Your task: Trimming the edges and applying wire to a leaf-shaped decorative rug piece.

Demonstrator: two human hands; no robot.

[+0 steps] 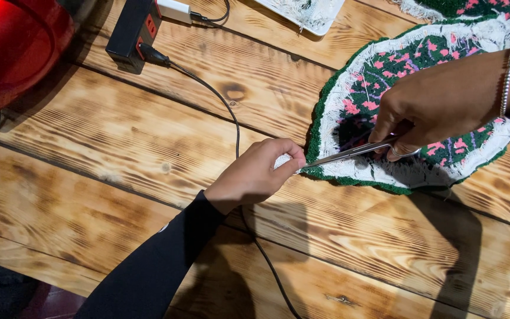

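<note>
On the tabletop (119, 147) a rug piece (420, 77) lies at the right. The right hand (444, 103) rests on it and holds scissors (349, 152), whose tips point left to the rug's edge. The left hand (255, 174) pinches that edge, just left of the tips. A cable (231, 118) runs under the left arm, back to a power strip (134, 32) at the far left. A second rug piece (473, 7) lies behind the first.
</note>
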